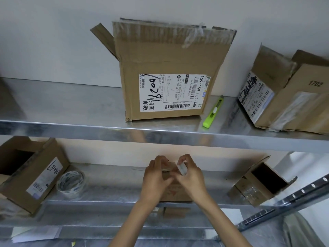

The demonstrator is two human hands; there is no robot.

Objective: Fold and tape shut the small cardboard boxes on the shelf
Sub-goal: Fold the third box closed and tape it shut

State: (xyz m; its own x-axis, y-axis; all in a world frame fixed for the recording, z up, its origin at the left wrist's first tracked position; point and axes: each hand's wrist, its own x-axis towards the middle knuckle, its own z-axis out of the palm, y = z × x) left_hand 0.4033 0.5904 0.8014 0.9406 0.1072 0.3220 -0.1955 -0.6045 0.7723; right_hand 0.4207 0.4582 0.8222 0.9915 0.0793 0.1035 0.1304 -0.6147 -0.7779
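So, small cardboard box sits mid lower shelf, by the front edge | tucked under both hands | left hand grips its top | right hand pinches a small white piece over it

1. This looks like a parcel storeroom or packing corner, though only two tiers of shelving are in view.
2. Bare galvanised metal shelves with a perforated steel upright stand against a plain white wall.
3. A large used carton and a second carton carry courier labels with barcodes and hand-scrawled numbers.
4. A roll of clear tape and a green box cutter lie on the shelves.
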